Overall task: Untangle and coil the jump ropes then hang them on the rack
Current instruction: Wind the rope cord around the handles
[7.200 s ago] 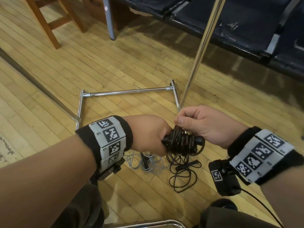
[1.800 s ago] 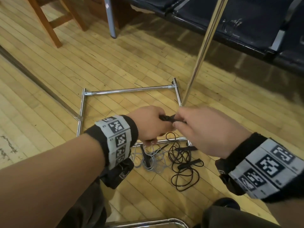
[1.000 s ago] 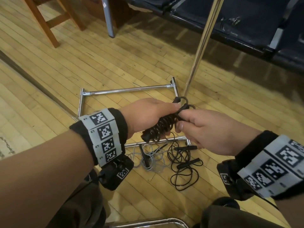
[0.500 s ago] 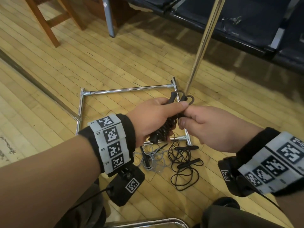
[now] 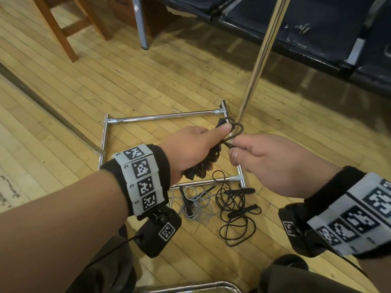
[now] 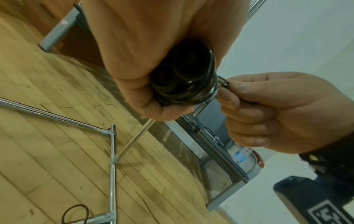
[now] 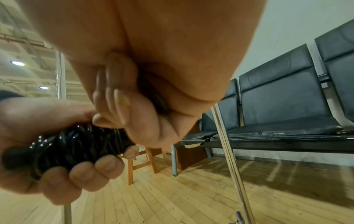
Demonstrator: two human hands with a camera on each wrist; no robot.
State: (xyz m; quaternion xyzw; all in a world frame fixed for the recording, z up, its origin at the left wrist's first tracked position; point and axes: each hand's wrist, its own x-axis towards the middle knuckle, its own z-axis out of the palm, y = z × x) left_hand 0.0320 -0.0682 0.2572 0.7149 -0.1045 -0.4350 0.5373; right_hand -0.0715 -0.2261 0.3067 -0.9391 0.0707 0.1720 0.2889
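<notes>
The left hand [image 5: 190,153] grips a coiled rope [image 5: 208,160]; the right hand [image 5: 273,161] pinches its loop [image 5: 236,132]. Two ropes [image 5: 232,208] lie tangled on the floor beside the rack [image 5: 165,117], whose pole [image 5: 260,58] rises before seats [image 5: 317,24].

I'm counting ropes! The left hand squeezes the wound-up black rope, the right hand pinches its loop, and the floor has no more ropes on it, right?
Not quite. The left hand grips the wound black rope and the right hand pinches its loop, but the head view shows a loose black rope and a grey rope on the floor.
</notes>
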